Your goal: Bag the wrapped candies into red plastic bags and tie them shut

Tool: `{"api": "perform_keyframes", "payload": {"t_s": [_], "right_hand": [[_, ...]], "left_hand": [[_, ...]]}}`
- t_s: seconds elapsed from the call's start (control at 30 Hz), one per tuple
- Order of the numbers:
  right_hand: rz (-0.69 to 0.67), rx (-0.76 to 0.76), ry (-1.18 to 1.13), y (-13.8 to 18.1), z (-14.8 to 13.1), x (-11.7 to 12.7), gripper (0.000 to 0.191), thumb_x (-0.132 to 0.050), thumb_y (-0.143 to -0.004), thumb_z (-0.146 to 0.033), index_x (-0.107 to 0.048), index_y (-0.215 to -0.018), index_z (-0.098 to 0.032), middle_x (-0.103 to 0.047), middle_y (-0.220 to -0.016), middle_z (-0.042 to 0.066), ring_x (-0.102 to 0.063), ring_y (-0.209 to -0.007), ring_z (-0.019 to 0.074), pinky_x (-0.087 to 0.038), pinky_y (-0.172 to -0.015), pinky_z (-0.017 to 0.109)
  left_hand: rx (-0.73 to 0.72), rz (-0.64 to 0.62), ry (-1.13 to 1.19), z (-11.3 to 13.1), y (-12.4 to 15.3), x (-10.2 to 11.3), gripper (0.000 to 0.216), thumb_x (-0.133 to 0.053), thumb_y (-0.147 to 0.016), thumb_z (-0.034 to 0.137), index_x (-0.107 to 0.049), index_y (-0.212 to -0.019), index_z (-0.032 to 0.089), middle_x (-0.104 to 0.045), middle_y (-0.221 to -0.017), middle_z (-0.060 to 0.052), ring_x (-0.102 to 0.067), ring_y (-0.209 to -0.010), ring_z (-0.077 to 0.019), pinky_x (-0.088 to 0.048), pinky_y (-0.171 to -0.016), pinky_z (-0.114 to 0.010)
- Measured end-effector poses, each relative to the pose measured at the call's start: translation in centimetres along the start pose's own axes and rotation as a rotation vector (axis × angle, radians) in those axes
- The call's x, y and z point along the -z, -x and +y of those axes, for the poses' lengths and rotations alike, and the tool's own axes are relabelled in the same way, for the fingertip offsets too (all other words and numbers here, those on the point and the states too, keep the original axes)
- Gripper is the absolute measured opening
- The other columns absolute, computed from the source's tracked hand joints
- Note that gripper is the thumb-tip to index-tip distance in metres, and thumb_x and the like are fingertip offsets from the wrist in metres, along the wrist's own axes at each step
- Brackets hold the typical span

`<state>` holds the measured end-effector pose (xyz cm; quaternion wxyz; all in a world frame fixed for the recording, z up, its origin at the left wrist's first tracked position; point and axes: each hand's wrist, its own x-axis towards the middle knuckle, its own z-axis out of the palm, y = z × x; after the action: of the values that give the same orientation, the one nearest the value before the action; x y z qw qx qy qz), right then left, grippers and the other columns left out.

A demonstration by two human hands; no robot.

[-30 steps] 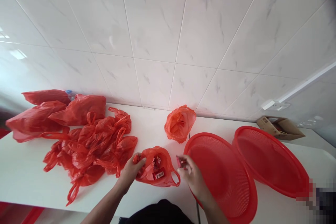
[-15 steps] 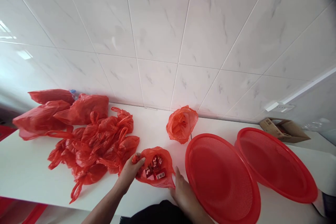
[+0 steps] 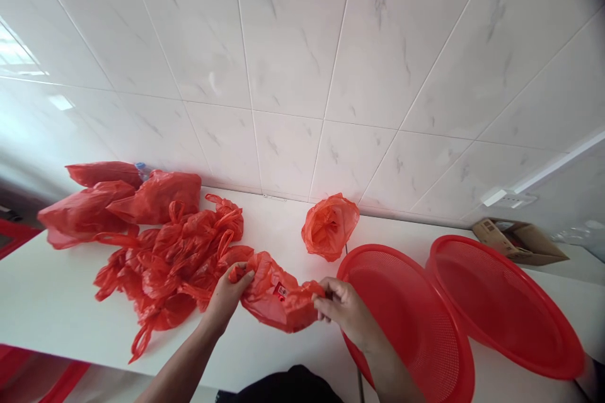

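A thin red plastic bag is stretched between my two hands over the white table. My left hand is closed on its left handle. On the opposite side, my right hand pinches the other handle with thumb and fingers. Through the partly gathered mouth shows a small red packet with pale print; the rest of the contents is hidden by the plastic. Just left of my left hand lies a heap of tied red bags.
Behind stands another open red bag. Two red mesh baskets sit at the right, the farther basket beside a cardboard box. Fuller red bags and a bottle are at the back left, along the tiled wall.
My right hand has gone from lying open beside the bag to gripping its right handle. The bag's mouth has narrowed and lifted, covering most of the packets. The view has shifted slightly.
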<state>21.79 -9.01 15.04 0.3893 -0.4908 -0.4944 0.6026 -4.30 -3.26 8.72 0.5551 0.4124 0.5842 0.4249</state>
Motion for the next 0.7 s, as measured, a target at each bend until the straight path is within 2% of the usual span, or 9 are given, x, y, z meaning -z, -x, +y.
{"api": "perform_keyframes", "payload": {"t_s": [0.07, 0.17, 0.2, 0.33, 0.5, 0.6, 0.7], "right_hand": [[0.077, 0.005, 0.081, 0.1, -0.2, 0.0, 0.024, -0.063, -0.079, -0.040, -0.054, -0.067, -0.021, -0.049, -0.064, -0.003, -0.044, -0.061, 0.0115, -0.037, -0.059, 0.026], [-0.032, -0.001, 0.048, 0.3, -0.2, 0.2, 0.025, -0.063, -0.079, -0.043, -0.055, -0.069, -0.021, -0.050, -0.066, -0.003, -0.045, -0.061, 0.0125, -0.038, -0.059, 0.027], [-0.021, 0.005, 0.064, 0.4, -0.2, 0.3, 0.025, -0.063, -0.079, -0.043, -0.055, -0.069, -0.021, -0.050, -0.066, -0.002, -0.045, -0.062, 0.0128, -0.038, -0.060, 0.027], [0.193, 0.094, 0.150, 0.2, 0.2, 0.9, 0.029, -0.062, -0.081, -0.044, -0.051, -0.067, -0.021, -0.045, -0.070, -0.002, -0.041, -0.067, 0.0129, -0.037, -0.064, 0.026], [0.205, 0.120, 0.147, 0.4, 0.5, 1.6, 0.026, -0.061, -0.083, -0.045, -0.055, -0.072, -0.021, -0.047, -0.077, -0.001, -0.045, -0.073, 0.0143, -0.040, -0.069, 0.026], [0.201, 0.121, 0.137, 0.5, 0.8, 1.7, 0.025, -0.062, -0.082, -0.045, -0.062, -0.076, -0.021, -0.057, -0.100, 0.005, -0.054, -0.095, 0.0201, -0.044, -0.084, 0.030], [0.234, 0.064, 0.021, 0.3, 1.6, 1.9, 0.024, -0.062, -0.082, -0.047, -0.067, -0.088, -0.023, -0.058, -0.125, 0.009, -0.047, -0.123, 0.0263, -0.039, -0.101, 0.036]], "left_hand": [[0.010, 0.002, -0.011, -0.4, 0.2, 0.1, 0.044, -0.072, -0.069, 0.052, -0.063, -0.095, 0.018, -0.069, -0.078, -0.001, -0.063, -0.073, -0.0182, -0.049, -0.071, -0.031], [0.039, -0.018, -0.033, -1.2, 0.3, -0.1, 0.044, -0.072, -0.068, 0.052, -0.062, -0.094, 0.018, -0.068, -0.076, 0.000, -0.063, -0.071, -0.0183, -0.049, -0.069, -0.031], [0.044, -0.025, -0.050, -1.4, 0.3, -0.2, 0.043, -0.070, -0.069, 0.051, -0.061, -0.094, 0.018, -0.068, -0.077, -0.001, -0.063, -0.071, -0.0187, -0.049, -0.069, -0.031], [-0.007, 0.005, -0.235, -1.7, 0.0, -0.3, 0.038, -0.065, -0.073, 0.047, -0.060, -0.097, 0.019, -0.067, -0.081, -0.001, -0.062, -0.074, -0.0203, -0.048, -0.070, -0.031], [-0.035, -0.020, -0.506, -1.0, -0.2, 0.2, 0.038, -0.055, -0.080, 0.047, -0.059, -0.107, 0.019, -0.068, -0.087, -0.004, -0.063, -0.078, -0.0224, -0.048, -0.073, -0.033], [-0.110, -0.025, -0.678, -0.2, 0.1, 0.3, 0.037, -0.049, -0.085, 0.046, -0.062, -0.110, 0.021, -0.067, -0.104, -0.008, -0.064, -0.095, -0.0253, -0.046, -0.081, -0.034], [-0.209, -0.026, -0.833, 1.3, 0.7, 0.1, 0.037, -0.042, -0.089, 0.047, -0.067, -0.101, 0.023, -0.065, -0.105, -0.009, -0.062, -0.096, -0.0258, -0.044, -0.080, -0.035]]}}
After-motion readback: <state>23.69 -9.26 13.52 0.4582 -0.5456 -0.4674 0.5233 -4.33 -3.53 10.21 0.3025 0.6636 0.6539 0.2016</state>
